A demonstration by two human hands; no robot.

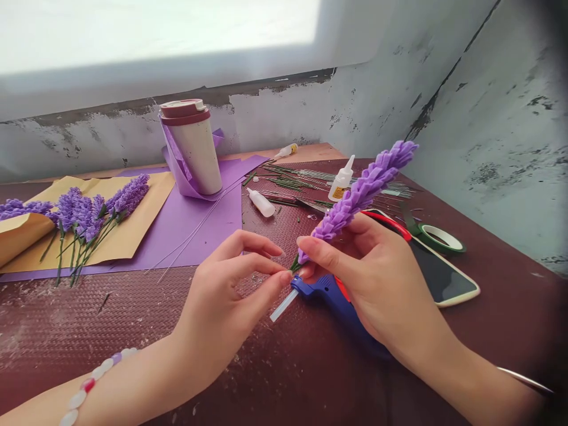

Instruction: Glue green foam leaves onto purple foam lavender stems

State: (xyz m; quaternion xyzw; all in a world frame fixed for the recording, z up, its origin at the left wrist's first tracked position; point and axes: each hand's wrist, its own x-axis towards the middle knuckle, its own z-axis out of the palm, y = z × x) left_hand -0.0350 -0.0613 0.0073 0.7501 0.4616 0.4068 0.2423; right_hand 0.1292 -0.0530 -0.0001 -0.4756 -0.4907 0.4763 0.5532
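Observation:
A purple artificial lavender flower (361, 192) slants up to the right in my right hand (377, 278), whose thumb and fingers close round its lower end. My left hand (231, 290) pinches the short green stem at the flower's base between thumb and index finger, the other fingers loosely bent. Directly below and behind my hands lies a blue hot glue gun (326, 290), partly hidden by my right hand. A translucent glue stick (284, 305) pokes out of its back end. Red handles (390, 222), probably of scissors, show behind my right hand.
Several finished lavender stems (84, 216) rest on yellow paper (151, 204) at left, over purple sheets (231, 210). A lidded cup (195, 151) stands there. Glue bottles (341, 180), thin wires (302, 177), green tape (441, 238) and a phone (444, 275) lie farther back and right.

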